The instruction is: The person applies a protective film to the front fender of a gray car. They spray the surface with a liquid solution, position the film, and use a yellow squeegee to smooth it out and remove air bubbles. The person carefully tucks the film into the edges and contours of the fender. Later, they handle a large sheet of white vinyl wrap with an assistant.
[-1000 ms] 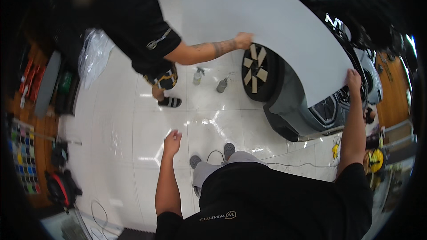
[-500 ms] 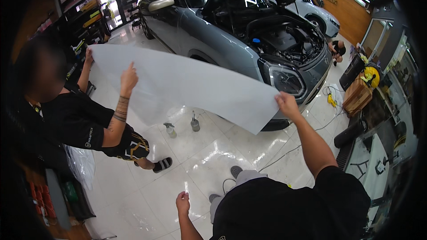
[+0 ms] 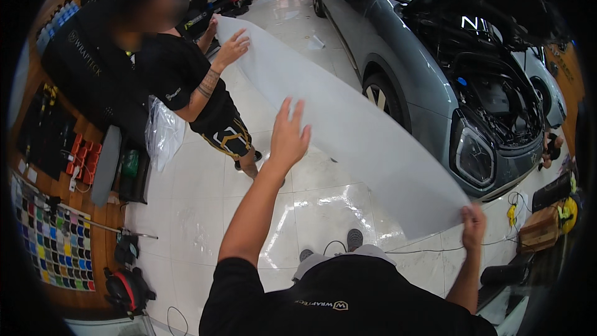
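A long translucent whitish film sheet (image 3: 379, 149) stretches through the air beside the car. My right hand (image 3: 474, 225) is closed on its near right corner. My left hand (image 3: 289, 134) is raised with fingers apart, in front of the sheet's near edge, holding nothing; whether it touches the film I cannot tell. At the far end a co-worker in black (image 3: 186, 81) grips the sheet with one hand, while the co-worker's other hand (image 3: 232, 48) is by its edge.
A grey car (image 3: 410, 68) with its hood up stands right of the film. Wooden shelving with red bins (image 3: 84, 158) and a colour swatch board (image 3: 53, 236) line the left. A cable (image 3: 429, 250) crosses the tiled floor; a wooden box (image 3: 540, 231) stands at right.
My left hand has risen from low by my side to the film's edge. The view has turned left. The co-worker's pointing hand has opened nearer the sheet. My right hand keeps its corner.
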### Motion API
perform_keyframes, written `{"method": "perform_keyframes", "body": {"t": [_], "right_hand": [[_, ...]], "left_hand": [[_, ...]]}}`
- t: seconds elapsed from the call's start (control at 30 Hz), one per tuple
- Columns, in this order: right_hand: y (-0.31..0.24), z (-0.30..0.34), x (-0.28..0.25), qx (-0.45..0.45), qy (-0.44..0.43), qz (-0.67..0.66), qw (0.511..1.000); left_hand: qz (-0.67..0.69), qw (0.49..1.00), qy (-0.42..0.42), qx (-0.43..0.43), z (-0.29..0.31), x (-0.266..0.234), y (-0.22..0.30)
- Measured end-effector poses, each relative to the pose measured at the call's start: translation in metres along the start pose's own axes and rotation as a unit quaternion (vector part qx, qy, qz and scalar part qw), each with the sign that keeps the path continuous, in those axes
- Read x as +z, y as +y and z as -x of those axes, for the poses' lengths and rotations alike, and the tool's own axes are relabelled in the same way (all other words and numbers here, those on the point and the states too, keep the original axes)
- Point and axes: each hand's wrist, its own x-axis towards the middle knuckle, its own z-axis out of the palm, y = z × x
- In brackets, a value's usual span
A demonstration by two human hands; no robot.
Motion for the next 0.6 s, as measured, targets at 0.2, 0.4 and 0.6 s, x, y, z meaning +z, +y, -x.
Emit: {"method": "perform_keyframes", "body": {"t": [0.2,0.4,0.6], "right_hand": [[-0.048,-0.068,-0.108,0.032,0.091,-0.053,0.994],[-0.052,-0.111,-0.196,-0.018,0.147,0.107,0.983],[-0.12,-0.185,-0.246,-0.028,0.225,0.19,0.955]], "left_hand": [[-0.057,0.996,0.059,0.019,-0.114,-0.011,-0.011],[0.071,0.981,0.1,-0.148,-0.062,0.034,-0.036],[0.094,0.946,0.004,-0.311,0.071,0.08,-0.104]]}}
